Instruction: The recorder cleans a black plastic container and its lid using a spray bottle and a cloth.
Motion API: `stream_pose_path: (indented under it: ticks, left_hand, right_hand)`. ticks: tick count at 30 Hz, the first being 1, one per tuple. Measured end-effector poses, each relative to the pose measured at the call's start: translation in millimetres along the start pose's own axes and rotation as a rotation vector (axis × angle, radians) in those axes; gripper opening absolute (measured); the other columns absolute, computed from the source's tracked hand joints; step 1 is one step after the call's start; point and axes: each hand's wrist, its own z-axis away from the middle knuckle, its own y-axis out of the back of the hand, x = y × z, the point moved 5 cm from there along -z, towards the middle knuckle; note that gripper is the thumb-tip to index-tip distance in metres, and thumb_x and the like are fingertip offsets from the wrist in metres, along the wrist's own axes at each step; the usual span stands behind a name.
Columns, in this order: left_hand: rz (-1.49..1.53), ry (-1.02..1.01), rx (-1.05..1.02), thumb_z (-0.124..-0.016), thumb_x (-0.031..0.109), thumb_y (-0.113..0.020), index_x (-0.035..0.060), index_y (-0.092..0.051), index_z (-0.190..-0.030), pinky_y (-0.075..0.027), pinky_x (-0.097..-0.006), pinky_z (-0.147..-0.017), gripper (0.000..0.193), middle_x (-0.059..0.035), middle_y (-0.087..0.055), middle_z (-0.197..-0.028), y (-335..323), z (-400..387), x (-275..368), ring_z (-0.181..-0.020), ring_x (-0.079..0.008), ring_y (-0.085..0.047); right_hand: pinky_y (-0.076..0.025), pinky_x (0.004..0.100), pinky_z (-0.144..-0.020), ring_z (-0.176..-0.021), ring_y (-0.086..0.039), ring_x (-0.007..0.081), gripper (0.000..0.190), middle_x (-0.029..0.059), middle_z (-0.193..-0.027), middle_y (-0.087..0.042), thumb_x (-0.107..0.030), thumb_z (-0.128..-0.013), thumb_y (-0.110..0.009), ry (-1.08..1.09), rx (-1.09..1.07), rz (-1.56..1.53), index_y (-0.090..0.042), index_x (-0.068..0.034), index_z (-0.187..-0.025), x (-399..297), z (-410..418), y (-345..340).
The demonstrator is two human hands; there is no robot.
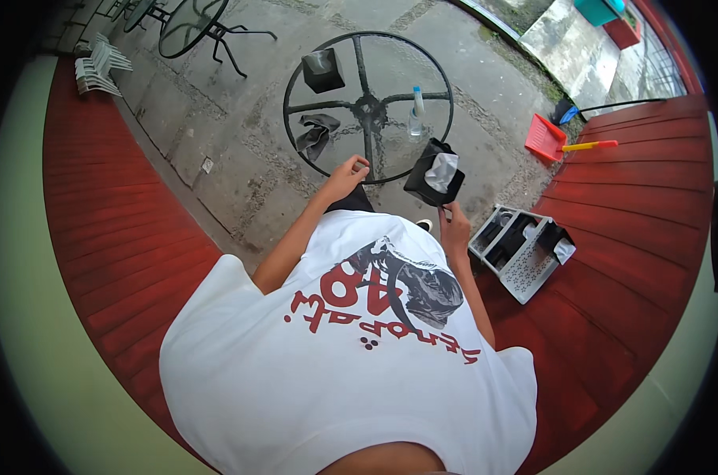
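Note:
My right hand pinches the lower corner of a black tissue box with a white tissue sticking out of its opening. The box is tilted, by the near right rim of a round glass table with a dark metal frame. My left hand is at the near rim, fingers loosely curled and apart, with nothing visible in it. On the table are a second black box at the far left, a crumpled grey cloth at the near left, and a clear spray bottle with a blue top at the right.
Right of me, a grey plastic caddy holds black items, one with white tissue. Beyond it are a red dustpan with a yellow handle and a blue brush. Another glass table and stacked white slatted items are at the far left.

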Motion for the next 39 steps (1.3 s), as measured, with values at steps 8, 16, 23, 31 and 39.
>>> stream_pose_path:
  ticks: [8,16,23,31,39]
  left_hand:
    - [0.041,-0.079,0.005,-0.099,0.022,-0.065,0.0058,-0.055,-0.124,-0.053,-0.0324,-0.077,0.031,-0.0091,-0.066,-0.104,54.2,-5.6,6.6,-0.087,-0.018,-0.065]
    - [0.048,0.002,0.083,-0.093,0.026,-0.072,0.0041,-0.054,-0.117,-0.053,-0.0349,-0.078,0.037,-0.0138,-0.063,-0.112,85.6,-21.4,-44.9,-0.094,-0.0234,-0.065]
    - [-0.059,-0.122,0.14,-0.089,0.025,-0.075,0.0052,-0.054,-0.117,-0.053,-0.0377,-0.081,0.041,-0.0139,-0.062,-0.107,97.0,-39.4,-56.4,-0.096,-0.0274,-0.065]
    - [-0.205,-0.159,0.161,-0.083,0.025,-0.078,0.0067,-0.059,-0.112,-0.052,-0.0394,-0.079,0.04,-0.0129,-0.062,-0.103,100.2,-55.7,-42.9,-0.092,-0.0288,-0.065]
    - [-0.115,-0.143,0.109,-0.084,0.026,-0.077,0.004,-0.066,-0.096,-0.051,-0.0377,-0.074,0.028,-0.0104,-0.063,-0.085,103.9,-63.7,-54.1,-0.081,-0.0251,-0.064]
  right_hand:
    - [-0.053,0.0462,-0.068,-0.084,-0.067,0.041,0.016,0.0185,-0.097,-0.069,-0.008,-0.092,-0.067,0.381,-0.354,0.003,-0.057,-0.003,-0.103,-87.7,-75.6,-108.2]
    - [-0.052,0.048,-0.077,-0.097,-0.063,0.0416,0.016,0.0181,-0.113,-0.064,-0.008,-0.091,-0.064,0.357,-0.526,0.109,-0.055,-0.004,-0.104,-111.6,-82.4,-160.2]
    - [-0.051,0.0471,-0.097,-0.128,-0.053,0.0424,0.024,0.0231,-0.149,-0.047,-0.014,-0.091,-0.065,0.366,-0.382,0.234,-0.062,-0.01,-0.114,-144.3,-81.4,-161.0]
    - [-0.036,0.0481,-0.116,-0.143,-0.036,0.05,0.026,0.0338,-0.156,-0.032,-0.02,-0.089,-0.066,0.387,-0.422,0.408,-0.067,-0.011,-0.114,-131.6,-94.8,-192.9]
    - [-0.033,0.0491,-0.117,-0.143,-0.034,0.0504,0.026,0.0356,-0.155,-0.033,-0.018,-0.085,-0.067,0.327,-0.451,0.412,-0.064,-0.007,-0.109,-134.7,-99.5,-202.6]
